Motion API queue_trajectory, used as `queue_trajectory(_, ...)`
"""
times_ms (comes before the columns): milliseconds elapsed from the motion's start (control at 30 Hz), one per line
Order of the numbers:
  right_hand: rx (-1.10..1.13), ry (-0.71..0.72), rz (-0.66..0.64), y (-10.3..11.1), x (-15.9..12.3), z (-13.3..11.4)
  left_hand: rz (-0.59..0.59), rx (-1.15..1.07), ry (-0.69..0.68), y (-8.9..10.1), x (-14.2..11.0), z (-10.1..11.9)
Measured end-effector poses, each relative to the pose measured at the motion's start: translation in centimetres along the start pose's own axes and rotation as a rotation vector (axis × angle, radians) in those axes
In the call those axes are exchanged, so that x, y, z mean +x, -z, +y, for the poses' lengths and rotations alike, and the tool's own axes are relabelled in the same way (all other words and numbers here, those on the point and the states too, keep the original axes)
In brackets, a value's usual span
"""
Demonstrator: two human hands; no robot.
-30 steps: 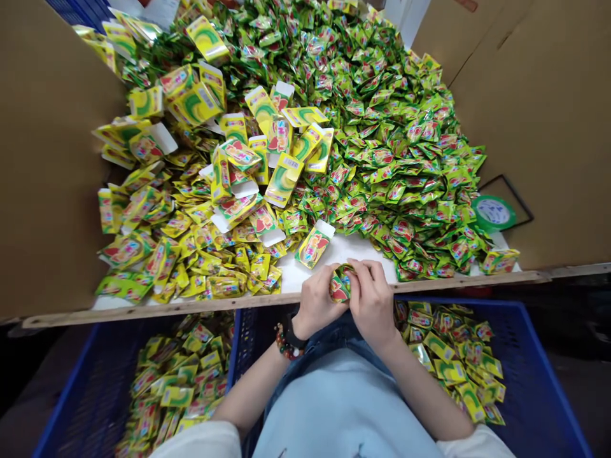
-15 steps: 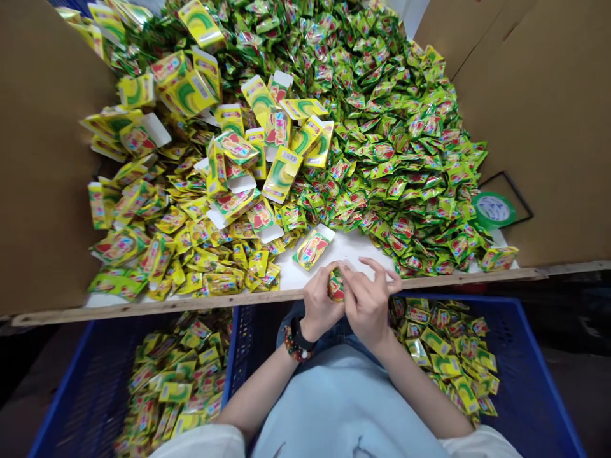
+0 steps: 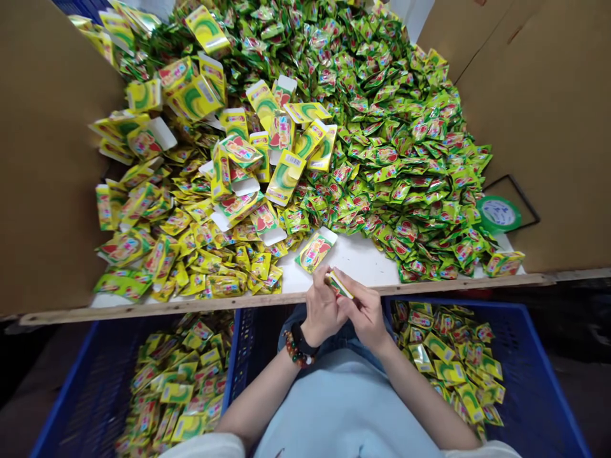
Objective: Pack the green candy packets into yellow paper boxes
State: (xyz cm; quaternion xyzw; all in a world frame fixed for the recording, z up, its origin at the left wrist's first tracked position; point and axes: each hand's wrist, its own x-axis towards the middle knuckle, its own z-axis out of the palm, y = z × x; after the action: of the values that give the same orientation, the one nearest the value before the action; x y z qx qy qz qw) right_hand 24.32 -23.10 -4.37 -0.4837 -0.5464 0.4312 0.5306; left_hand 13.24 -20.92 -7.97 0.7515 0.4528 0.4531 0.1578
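Note:
Both my hands are at the near edge of the white table, holding a small yellow-and-green printed carton between them. My left hand pinches its left end, and the fingers of my right hand hold its right end. Just beyond them, a flat printed carton lies on the white table top. A heap of yellow cartons and sachets spreads to the left, and a large mound of green foil sachets fills the back and right.
A wooden strip runs along the near table edge. Cardboard walls flank the table, and a green tape roll sits at right. Below the edge, blue crates hold yellow-green packets.
The small carton has turned to lie slanted and looks narrower. My right hand's fingers have closed in from spread, and both hands sit slightly lower.

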Motion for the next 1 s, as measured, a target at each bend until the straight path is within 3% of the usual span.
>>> queue_trajectory(100, -0.086, 0.050, 0.112, -0.3, -0.1, -0.2, -0.055, 0.018, 0.037, 0.0, 0.3, 0.2)
queue_trajectory(300, -0.098, -0.099, 0.188, -0.8, 0.4, -0.4, -0.014, 0.062, 0.047, -0.3, 0.4, 0.2)
queue_trajectory(367, -0.129, -0.032, 0.161, -0.5, 0.4, -0.3, -0.011, 0.048, 0.048, -0.2, 0.4, 0.2)
queue_trajectory(567, -0.292, 0.357, -0.015, 0.6, 0.2, 0.5, -0.010, -0.055, 0.047, -0.1, -0.1, 0.1)
queue_trajectory(733, -0.425, 0.431, -0.043, 1.1, -0.6, 0.5, -0.075, -0.082, -0.005, 0.1, 0.2, 0.8)
queue_trajectory(800, -0.483, 0.404, -0.026, 3.3, -1.7, -0.1, -0.176, -0.046, -0.050, 1.5, 0.9, 0.4)
queue_trajectory(867, -0.636, 0.313, 0.040, 7.0, -3.0, -0.8, -0.214, 0.076, -0.012, 3.8, 1.8, -0.9)
queue_trajectory(1000, -1.174, -0.047, 0.134, 14.6, -4.4, -1.2, 0.048, 0.550, 0.326, 8.7, 3.0, -5.3)
